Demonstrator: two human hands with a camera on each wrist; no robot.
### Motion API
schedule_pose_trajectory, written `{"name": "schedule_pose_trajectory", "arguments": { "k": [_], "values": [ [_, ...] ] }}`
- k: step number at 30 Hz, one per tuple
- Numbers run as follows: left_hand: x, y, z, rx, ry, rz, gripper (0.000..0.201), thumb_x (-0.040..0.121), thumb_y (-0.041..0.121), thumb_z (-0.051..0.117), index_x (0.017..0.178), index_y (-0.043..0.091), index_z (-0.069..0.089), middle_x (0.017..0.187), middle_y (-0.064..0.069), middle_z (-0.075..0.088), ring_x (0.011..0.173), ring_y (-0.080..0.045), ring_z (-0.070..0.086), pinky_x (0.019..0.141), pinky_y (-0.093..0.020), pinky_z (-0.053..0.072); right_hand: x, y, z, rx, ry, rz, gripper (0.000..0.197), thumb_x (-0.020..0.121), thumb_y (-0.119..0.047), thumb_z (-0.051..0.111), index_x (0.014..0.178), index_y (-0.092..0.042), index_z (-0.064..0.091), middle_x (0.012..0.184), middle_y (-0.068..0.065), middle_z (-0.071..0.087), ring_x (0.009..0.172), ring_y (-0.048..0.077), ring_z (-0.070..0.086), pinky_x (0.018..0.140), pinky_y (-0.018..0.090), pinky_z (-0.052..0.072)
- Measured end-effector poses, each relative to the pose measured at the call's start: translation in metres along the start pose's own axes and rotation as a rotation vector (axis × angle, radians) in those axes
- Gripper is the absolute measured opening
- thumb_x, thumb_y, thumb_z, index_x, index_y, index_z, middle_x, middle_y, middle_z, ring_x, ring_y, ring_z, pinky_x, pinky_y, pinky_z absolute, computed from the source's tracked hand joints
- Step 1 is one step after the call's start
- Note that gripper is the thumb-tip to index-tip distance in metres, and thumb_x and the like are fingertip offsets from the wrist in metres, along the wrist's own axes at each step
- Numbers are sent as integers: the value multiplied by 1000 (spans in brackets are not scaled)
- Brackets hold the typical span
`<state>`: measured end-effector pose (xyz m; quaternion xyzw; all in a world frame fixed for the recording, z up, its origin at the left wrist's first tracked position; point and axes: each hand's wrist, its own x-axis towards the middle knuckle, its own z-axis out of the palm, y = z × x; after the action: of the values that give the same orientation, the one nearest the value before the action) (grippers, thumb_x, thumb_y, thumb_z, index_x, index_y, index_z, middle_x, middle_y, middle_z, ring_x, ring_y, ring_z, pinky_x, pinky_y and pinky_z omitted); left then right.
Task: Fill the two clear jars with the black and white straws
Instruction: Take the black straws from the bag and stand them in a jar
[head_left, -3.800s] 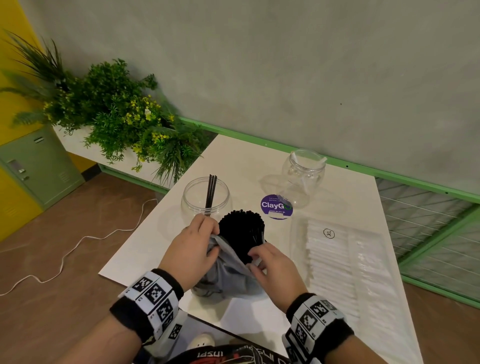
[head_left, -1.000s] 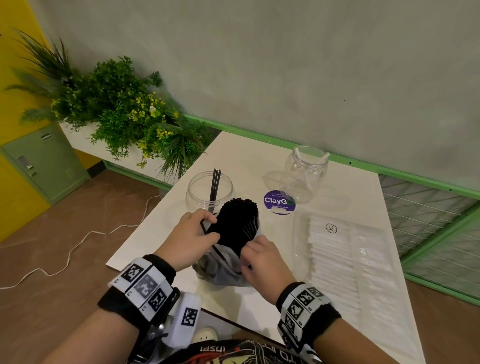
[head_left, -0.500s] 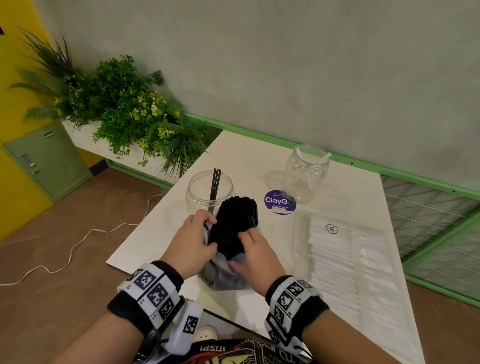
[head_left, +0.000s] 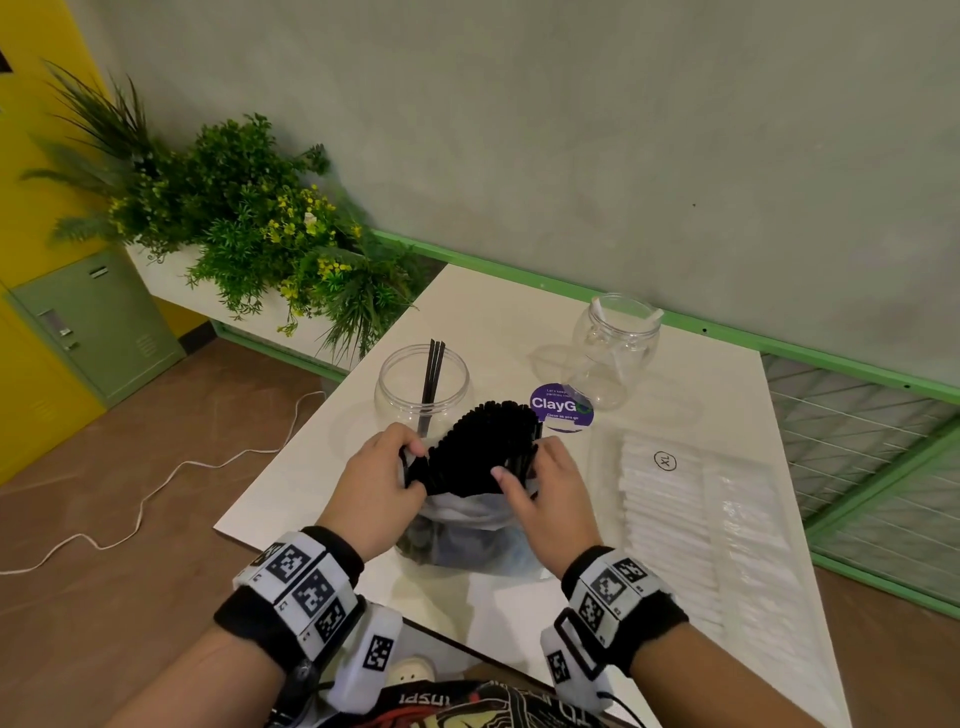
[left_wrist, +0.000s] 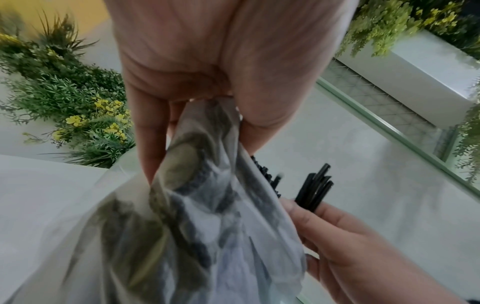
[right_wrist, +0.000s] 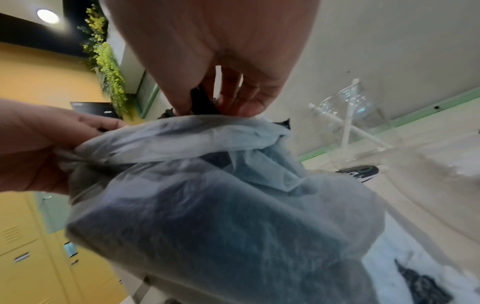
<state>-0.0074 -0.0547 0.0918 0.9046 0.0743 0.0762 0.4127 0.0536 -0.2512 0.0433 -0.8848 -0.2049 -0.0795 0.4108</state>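
While left hand (head_left: 382, 480) pinches bag (head_left: 467, 535), right hand (head_left: 545, 486) should lift few straws (head_left: 485, 441) toward jar (head_left: 422, 387) at 11 o'clock.

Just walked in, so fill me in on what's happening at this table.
A person is taking black straws out of a thin plastic bag standing on the white table. The left hand grips the bag's rim while the right hand pinches a few straws from the bundle. The near jar holds only a few black straws, and the far jar a couple of white ones. A pack of white straws lies to the right, not yet emptied.
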Motion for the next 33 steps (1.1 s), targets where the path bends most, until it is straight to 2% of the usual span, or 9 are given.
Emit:
{"name": "schedule_pose_trajectory", "arguments": {
  "k": [3, 9, 14, 16, 19, 21, 24, 28, 33],
  "values": [
    [0, 0, 1, 10, -25, 7, 31, 77, -1, 59, 95, 22, 49, 100, -1, 55, 90, -19, 52, 69, -20, 36, 6, 4, -5, -40, 84, 22, 33, 84, -27, 68, 105, -6, 53, 106, 0, 44, 95, 16, 47, 88, 34, 46],
    [0, 0, 2, 1, -71, 44, 38, 75, -3, 59, 89, 30, 45, 98, 5, 55, 87, -6, 51, 69, -10, 36, 7, -10, 3, -262, -28, 121, 78, 64, -44, 75, 129, -20, 38, 125, 0, 37, 112, 22, 40, 92, 37, 41],
    [-3, 2, 3, -9, -93, 73, 44, 73, -5, 58, 84, 34, 43, 93, 6, 57, 85, -3, 53, 68, -9, 36, 18, -10, 12, -169, -42, 298, 112, 60, -36, 77, 147, -25, 8, 143, 4, 31, 127, 28, 36, 100, 49, 41],
    [-3, 3, 2, -19, -88, 74, 43, 72, -6, 57, 84, 33, 44, 92, 6, 57, 84, -4, 53, 69, -9, 37, 22, -3, 14, -80, -96, 354, 101, 61, -30, 73, 144, -25, 16, 131, 5, 48, 119, 29, 47, 96, 47, 44],
    [-4, 6, 2, -40, -70, 62, 40, 72, -5, 59, 85, 30, 46, 88, 8, 57, 80, -1, 53, 67, -9, 38, 25, 3, 15, 31, -90, 298, 50, 69, -16, 69, 116, -14, 52, 105, 6, 64, 97, 26, 61, 82, 36, 49],
    [-4, 9, 0, -78, -47, 57, 34, 73, -5, 61, 86, 25, 49, 84, 9, 56, 75, 2, 52, 65, -9, 38, 27, -1, 10, 171, -36, 233, 26, 77, -8, 67, 100, -18, 62, 92, 0, 67, 86, 14, 63, 76, 27, 47],
    [1, 7, -6, -132, 28, 11, 28, 77, -4, 63, 87, 20, 51, 82, 7, 57, 72, 0, 52, 59, -9, 36, 30, -1, -3, 396, 2, 241, 17, 84, -15, 70, 90, -29, 63, 87, -12, 69, 83, -3, 64, 78, 17, 50],
    [9, -7, -8, -121, 75, -124, 18, 82, 3, 62, 88, 17, 54, 85, 1, 61, 73, -6, 53, 56, -15, 34, 30, 23, -6, 410, -68, 444, 33, 86, -40, 66, 110, -18, 66, 105, -4, 70, 101, 11, 64, 94, 32, 49],
    [13, -7, -4, -187, 77, -196, 5, 89, 14, 56, 86, 18, 55, 82, -1, 59, 73, -15, 52, 64, -28, 41, 29, 29, -8, 283, -81, 386, 30, 87, -36, 66, 109, -16, 68, 99, -2, 69, 96, 15, 64, 86, 25, 47]
  ]
}}
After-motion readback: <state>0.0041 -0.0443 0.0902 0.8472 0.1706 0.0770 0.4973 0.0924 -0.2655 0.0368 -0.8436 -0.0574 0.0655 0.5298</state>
